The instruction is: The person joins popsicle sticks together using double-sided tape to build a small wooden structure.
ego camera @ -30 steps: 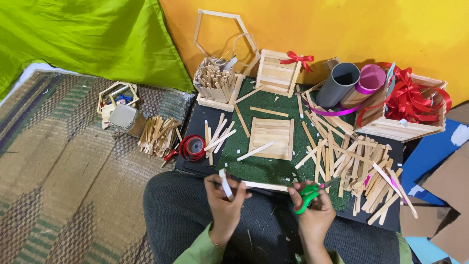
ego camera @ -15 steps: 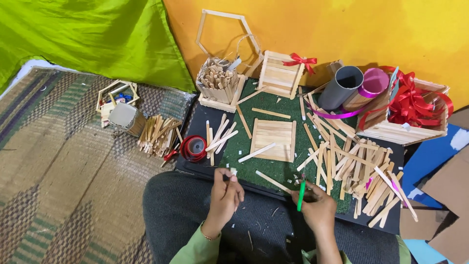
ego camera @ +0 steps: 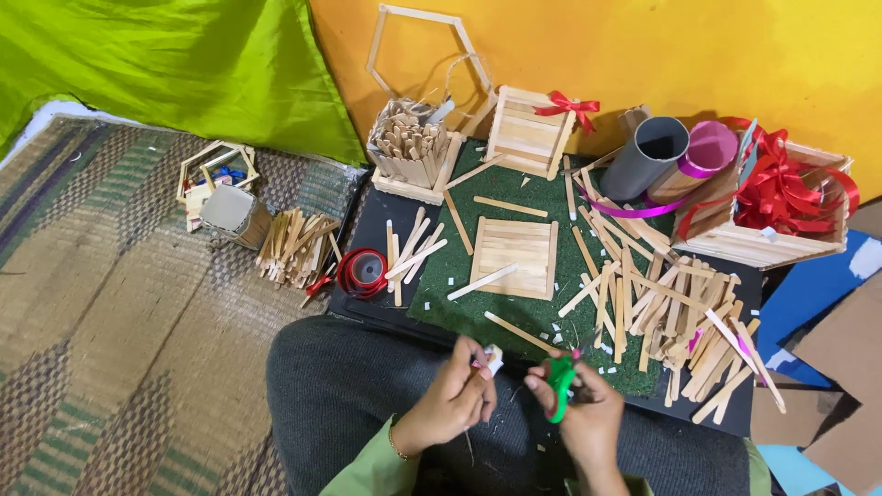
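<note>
We see the left hand (ego camera: 457,401) pinching a short stick piece (ego camera: 493,359) over the lap at 6 o'clock, right hand (ego camera: 585,415) clenched on green scissors (ego camera: 558,386); the piece looks light, stiff, brittle, best pinched mid-length.

Beside your green mat (ego camera: 551,207) sit a red ribbon spool (ego camera: 364,273) at its left, a grey tube (ego camera: 645,156) and a ribboned stick crate (ego camera: 767,220) at its upper right.

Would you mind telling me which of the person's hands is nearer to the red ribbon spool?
Left. The left hand sits just below and right of the red ribbon spool; the right hand, gripping green scissors, is farther right.
</note>
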